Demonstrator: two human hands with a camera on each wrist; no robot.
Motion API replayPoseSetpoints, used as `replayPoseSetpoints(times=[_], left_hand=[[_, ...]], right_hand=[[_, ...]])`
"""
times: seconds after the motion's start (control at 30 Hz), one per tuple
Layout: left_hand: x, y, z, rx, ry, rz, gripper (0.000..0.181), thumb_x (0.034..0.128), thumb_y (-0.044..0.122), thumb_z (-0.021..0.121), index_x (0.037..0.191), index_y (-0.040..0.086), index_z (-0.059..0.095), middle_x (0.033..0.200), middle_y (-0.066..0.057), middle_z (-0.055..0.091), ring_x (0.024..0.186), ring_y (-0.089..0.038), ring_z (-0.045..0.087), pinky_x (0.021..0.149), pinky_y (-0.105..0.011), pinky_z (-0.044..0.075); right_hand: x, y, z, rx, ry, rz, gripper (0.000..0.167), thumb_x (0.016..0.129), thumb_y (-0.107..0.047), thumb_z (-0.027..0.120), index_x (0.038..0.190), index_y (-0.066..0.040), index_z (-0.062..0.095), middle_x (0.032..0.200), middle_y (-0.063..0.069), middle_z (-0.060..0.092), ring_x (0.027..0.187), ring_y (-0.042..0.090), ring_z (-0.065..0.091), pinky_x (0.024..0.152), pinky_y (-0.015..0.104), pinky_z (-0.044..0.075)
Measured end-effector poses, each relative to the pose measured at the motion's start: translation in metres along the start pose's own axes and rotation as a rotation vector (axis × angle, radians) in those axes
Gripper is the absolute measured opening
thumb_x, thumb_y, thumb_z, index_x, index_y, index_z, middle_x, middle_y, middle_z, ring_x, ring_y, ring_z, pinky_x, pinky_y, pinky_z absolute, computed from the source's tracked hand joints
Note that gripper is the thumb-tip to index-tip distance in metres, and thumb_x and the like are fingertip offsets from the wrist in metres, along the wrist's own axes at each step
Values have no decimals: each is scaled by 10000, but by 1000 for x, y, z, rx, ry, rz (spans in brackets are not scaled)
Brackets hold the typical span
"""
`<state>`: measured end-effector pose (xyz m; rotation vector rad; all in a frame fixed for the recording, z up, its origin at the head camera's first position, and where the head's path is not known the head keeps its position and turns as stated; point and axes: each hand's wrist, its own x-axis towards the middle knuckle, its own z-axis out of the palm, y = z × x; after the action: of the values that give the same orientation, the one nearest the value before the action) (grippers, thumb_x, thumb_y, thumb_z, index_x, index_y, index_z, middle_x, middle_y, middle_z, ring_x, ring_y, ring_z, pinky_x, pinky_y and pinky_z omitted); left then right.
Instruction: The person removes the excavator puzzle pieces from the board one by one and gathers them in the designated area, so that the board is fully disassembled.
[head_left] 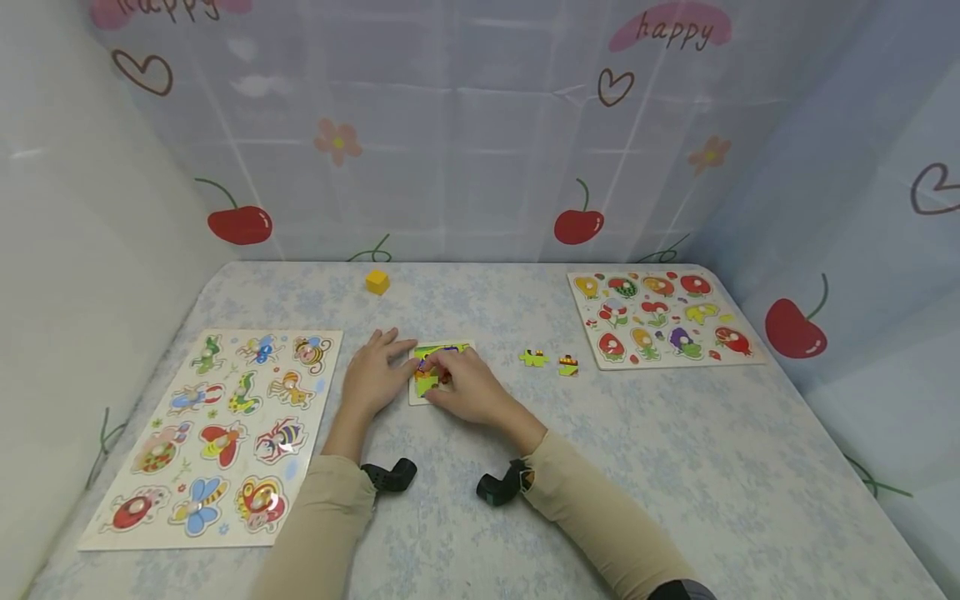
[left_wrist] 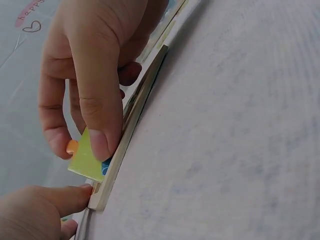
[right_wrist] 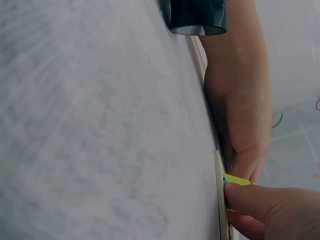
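Low at centre in the head view is a small puzzle board (head_left: 416,401) with green and yellow pieces. My left hand (head_left: 371,382) rests at its left edge, fingers extended; in the left wrist view that hand (left_wrist: 42,207) touches the board's corner (left_wrist: 98,202). From the right, my right hand (head_left: 476,392) reaches over the board and partly hides it. Between thumb and fingers, the right hand (left_wrist: 100,65) pinches a yellow-green puzzle piece (left_wrist: 85,162), tilted against the board. The right wrist view shows the piece (right_wrist: 239,180) beside the right thumb. Two loose pieces (head_left: 534,358) (head_left: 568,365) lie to the right.
A large insect puzzle board (head_left: 180,458) lies at the left, a fruit puzzle board (head_left: 660,321) at the back right. Near the table's back edge sits a yellow cube (head_left: 377,282). Printed curtains (head_left: 480,167) hang behind the table.
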<state>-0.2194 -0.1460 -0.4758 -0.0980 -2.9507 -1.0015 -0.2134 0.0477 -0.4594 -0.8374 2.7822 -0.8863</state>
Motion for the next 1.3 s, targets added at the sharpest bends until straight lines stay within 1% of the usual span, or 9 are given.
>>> replayPoseSetpoints(times=[0.2, 0.37, 0.47, 0.57, 0.7, 0.83, 1.03, 1.17, 1.3], left_hand=[[-1, 0, 1, 1, 5, -9, 451, 965, 426, 601, 1379, 248, 611, 1605, -85, 360, 1539, -328, 186, 1220, -605, 155], [-1, 0, 2, 10, 4, -13, 463, 972, 421, 589, 1395, 234, 596, 1610, -96, 347, 1540, -336, 173, 1230, -591, 134], [-2, 1, 2, 10, 5, -16, 465, 973, 424, 584, 1396, 230, 595, 1608, -97, 350, 1540, -336, 171, 1237, -575, 129], [-2, 1, 3, 9, 7, -14, 464, 974, 421, 584, 1396, 228, 596, 1606, -99, 353, 1539, -337, 172, 1239, -569, 129], [-2, 1, 3, 17, 11, -9, 463, 975, 412, 583, 1400, 229, 591, 1607, -102, 350, 1538, -342, 174, 1238, -572, 128], [-3, 1, 4, 24, 13, -8, 467, 980, 422, 571, 1406, 232, 585, 1609, -99, 347, 1540, -337, 171, 1241, -563, 128], [-4, 2, 5, 27, 19, -12, 475, 986, 438, 555, 1415, 234, 574, 1613, -93, 342, 1541, -333, 169, 1245, -550, 124], [-5, 2, 6, 27, 29, -7, 474, 986, 438, 553, 1412, 232, 578, 1608, -95, 351, 1539, -335, 178, 1244, -552, 128], [-5, 2, 6, 38, 33, -2, 473, 985, 433, 552, 1411, 229, 580, 1605, -101, 355, 1536, -340, 184, 1243, -554, 131]], right_hand=[[-2, 7, -7, 152, 6, -1, 270, 904, -219, 739, 1141, -198, 610, 908, -40, 606, 831, 118, 530, 747, 265, 464], [-8, 23, -26, 209, 35, 84, 294, 912, -237, 729, 1180, -210, 610, 933, -17, 626, 791, 167, 523, 686, 300, 457], [-13, 37, -38, 182, 63, 156, 290, 919, -248, 719, 1186, -226, 607, 951, -18, 621, 800, 191, 497, 665, 313, 435], [-16, 52, -50, 149, 99, 220, 277, 923, -238, 714, 1179, -222, 608, 963, -8, 625, 856, 204, 487, 698, 326, 415], [-16, 66, -61, 96, 125, 273, 282, 926, -237, 711, 1188, -220, 608, 993, 4, 632, 927, 213, 492, 742, 341, 418], [-14, 72, -65, 68, 112, 303, 291, 923, -246, 715, 1192, -232, 603, 1023, 6, 629, 956, 211, 502, 760, 341, 444], [-10, 70, -62, 48, 81, 307, 287, 917, -233, 721, 1182, -229, 613, 1013, 19, 629, 932, 213, 518, 762, 340, 453], [-8, 68, -59, -15, 82, 302, 284, 921, -252, 715, 1187, -239, 618, 987, -4, 632, 919, 200, 501, 746, 328, 434], [-7, 67, -57, -123, 88, 279, 293, 916, -288, 718, 1193, -234, 640, 972, -23, 630, 913, 199, 471, 757, 324, 395]])
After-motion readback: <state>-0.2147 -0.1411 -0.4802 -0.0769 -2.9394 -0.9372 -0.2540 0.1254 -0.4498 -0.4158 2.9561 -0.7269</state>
